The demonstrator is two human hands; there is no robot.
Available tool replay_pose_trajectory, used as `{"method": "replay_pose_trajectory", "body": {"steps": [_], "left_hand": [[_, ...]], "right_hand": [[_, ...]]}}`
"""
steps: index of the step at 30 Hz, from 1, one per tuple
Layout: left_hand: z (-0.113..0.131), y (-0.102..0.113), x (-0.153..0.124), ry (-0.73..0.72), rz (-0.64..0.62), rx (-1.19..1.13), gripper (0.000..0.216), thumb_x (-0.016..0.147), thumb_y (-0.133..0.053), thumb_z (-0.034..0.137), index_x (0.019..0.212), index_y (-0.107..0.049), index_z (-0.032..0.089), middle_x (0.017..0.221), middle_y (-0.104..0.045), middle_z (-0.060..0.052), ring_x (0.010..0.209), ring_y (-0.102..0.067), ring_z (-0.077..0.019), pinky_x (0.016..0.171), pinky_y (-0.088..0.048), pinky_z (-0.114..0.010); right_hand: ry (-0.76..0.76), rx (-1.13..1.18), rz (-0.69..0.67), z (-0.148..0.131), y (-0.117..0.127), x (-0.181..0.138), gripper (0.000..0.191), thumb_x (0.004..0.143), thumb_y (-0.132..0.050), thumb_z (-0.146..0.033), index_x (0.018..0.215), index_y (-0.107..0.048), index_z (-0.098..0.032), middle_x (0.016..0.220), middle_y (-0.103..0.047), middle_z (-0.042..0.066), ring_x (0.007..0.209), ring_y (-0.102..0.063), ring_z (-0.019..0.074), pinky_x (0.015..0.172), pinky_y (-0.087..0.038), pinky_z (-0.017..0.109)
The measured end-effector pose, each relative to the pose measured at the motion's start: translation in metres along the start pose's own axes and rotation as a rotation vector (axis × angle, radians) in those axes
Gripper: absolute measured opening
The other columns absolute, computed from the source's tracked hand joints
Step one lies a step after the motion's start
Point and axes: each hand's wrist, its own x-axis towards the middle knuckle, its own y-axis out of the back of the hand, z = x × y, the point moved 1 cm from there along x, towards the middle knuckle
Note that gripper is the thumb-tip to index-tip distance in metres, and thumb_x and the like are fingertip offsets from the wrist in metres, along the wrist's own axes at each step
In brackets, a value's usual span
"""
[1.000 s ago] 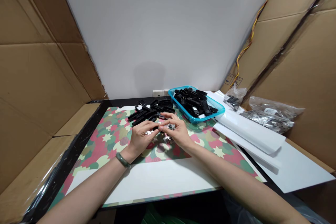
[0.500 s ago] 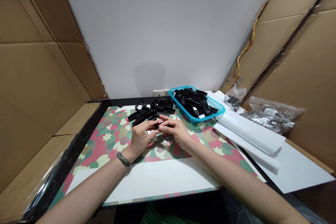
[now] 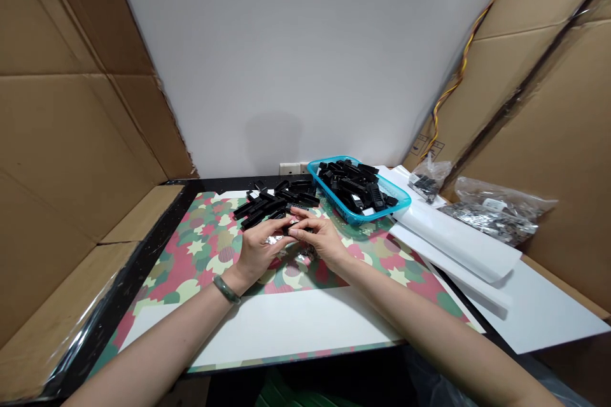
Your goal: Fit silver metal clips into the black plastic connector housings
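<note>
My left hand (image 3: 260, 249) and my right hand (image 3: 319, 239) meet at the fingertips over the mat. Between them they pinch a small black plastic connector housing (image 3: 296, 227), partly hidden by my fingers. Just below lies a loose heap of small silver metal parts (image 3: 300, 255), mostly hidden under my hands. A pile of similar black housings (image 3: 267, 205) lies directly beyond my fingertips. A green bangle (image 3: 226, 289) circles my left wrist.
A teal plastic basket (image 3: 358, 192) full of black housings stands beyond my right hand. Plastic bags of black and silver parts (image 3: 491, 219) and white sheets (image 3: 453, 241) lie to the right. Cardboard panels (image 3: 81, 140) line the left side.
My fingers have drawn closer around the small black housing, and both hands have shifted only slightly. The view has drifted a little.
</note>
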Motion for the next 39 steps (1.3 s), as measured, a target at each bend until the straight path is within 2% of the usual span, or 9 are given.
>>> {"method": "replay_pose_trajectory", "body": {"steps": [11, 17, 19, 21, 25, 27, 31, 34, 39], "left_hand": [[0.002, 0.000, 0.001, 0.019, 0.001, -0.029, 0.031, 0.083, -0.073, 0.027, 0.113, -0.070, 0.021, 0.100, -0.077, -0.007, 0.079, -0.075, -0.0192, 0.071, -0.064, -0.030], [0.007, 0.003, 0.005, 0.099, 0.014, -0.114, 0.013, 0.085, -0.072, 0.028, 0.094, -0.071, 0.020, 0.083, -0.076, -0.003, 0.068, -0.072, -0.0154, 0.065, -0.062, -0.025], [0.006, 0.003, 0.004, 0.146, 0.025, -0.138, 0.013, 0.084, -0.073, 0.030, 0.091, -0.071, 0.019, 0.082, -0.076, -0.003, 0.068, -0.072, -0.0151, 0.065, -0.061, -0.024], [0.004, 0.002, 0.003, 0.214, 0.035, -0.170, 0.015, 0.082, -0.074, 0.031, 0.089, -0.070, 0.018, 0.081, -0.075, -0.003, 0.068, -0.072, -0.0152, 0.065, -0.060, -0.024], [-0.001, 0.000, 0.001, 0.380, 0.037, -0.274, 0.019, 0.080, -0.076, 0.034, 0.087, -0.070, 0.017, 0.080, -0.074, -0.004, 0.071, -0.072, -0.0171, 0.066, -0.061, -0.026], [-0.002, 0.000, 0.000, 0.444, 0.027, -0.330, 0.021, 0.079, -0.077, 0.034, 0.089, -0.070, 0.017, 0.081, -0.075, -0.005, 0.073, -0.073, -0.0184, 0.068, -0.061, -0.027], [-0.002, 0.002, 0.002, 0.474, -0.032, -0.396, 0.028, 0.074, -0.081, 0.032, 0.096, -0.072, 0.017, 0.089, -0.076, -0.007, 0.077, -0.074, -0.0199, 0.070, -0.062, -0.030], [-0.001, 0.004, 0.006, 0.460, -0.107, -0.370, 0.035, 0.072, -0.082, 0.028, 0.103, -0.072, 0.018, 0.096, -0.076, -0.007, 0.081, -0.073, -0.0200, 0.074, -0.061, -0.031], [0.001, 0.007, 0.011, 0.505, -0.115, -0.308, 0.020, 0.076, -0.076, 0.024, 0.095, -0.074, 0.018, 0.095, -0.076, -0.007, 0.080, -0.071, -0.0185, 0.073, -0.059, -0.029]], "right_hand": [[0.132, -0.152, 0.080, -0.003, 0.001, -0.001, 0.029, 0.069, -0.082, -0.046, 0.061, -0.070, -0.022, 0.119, -0.064, 0.009, 0.122, -0.054, 0.0291, 0.104, -0.039, 0.042], [0.255, -0.171, 0.014, -0.014, 0.003, -0.004, 0.028, 0.078, -0.074, -0.048, 0.088, -0.068, -0.023, 0.121, -0.061, 0.011, 0.114, -0.058, 0.0271, 0.088, -0.049, 0.038], [0.291, -0.197, -0.044, -0.015, 0.004, -0.004, 0.029, 0.079, -0.073, -0.047, 0.095, -0.068, -0.024, 0.118, -0.062, 0.010, 0.111, -0.059, 0.0268, 0.091, -0.049, 0.039], [0.274, -0.218, -0.081, -0.012, 0.004, -0.004, 0.029, 0.081, -0.071, -0.047, 0.098, -0.069, -0.024, 0.113, -0.065, 0.008, 0.105, -0.061, 0.0261, 0.090, -0.050, 0.039], [0.063, -0.194, -0.119, -0.004, 0.005, -0.003, 0.040, 0.084, -0.065, -0.054, 0.112, -0.067, -0.026, 0.113, -0.065, 0.006, 0.068, -0.062, 0.0168, 0.060, -0.052, 0.032], [0.054, -0.205, -0.136, -0.003, 0.005, -0.003, 0.041, 0.087, -0.062, -0.054, 0.116, -0.066, -0.027, 0.113, -0.066, 0.006, 0.071, -0.063, 0.0170, 0.064, -0.052, 0.031], [0.179, -0.245, -0.162, -0.006, 0.002, -0.003, 0.035, 0.094, -0.053, -0.049, 0.114, -0.070, -0.025, 0.108, -0.069, 0.005, 0.098, -0.064, 0.0220, 0.084, -0.049, 0.032], [0.175, -0.212, -0.143, -0.003, 0.002, -0.002, 0.039, 0.095, -0.051, -0.049, 0.115, -0.070, -0.021, 0.099, -0.070, 0.006, 0.087, -0.064, 0.0200, 0.075, -0.049, 0.030], [0.162, -0.192, -0.075, 0.006, 0.003, 0.001, 0.043, 0.092, -0.054, -0.052, 0.113, -0.070, -0.019, 0.091, -0.069, 0.007, 0.068, -0.056, 0.0152, 0.058, -0.043, 0.025]]}}
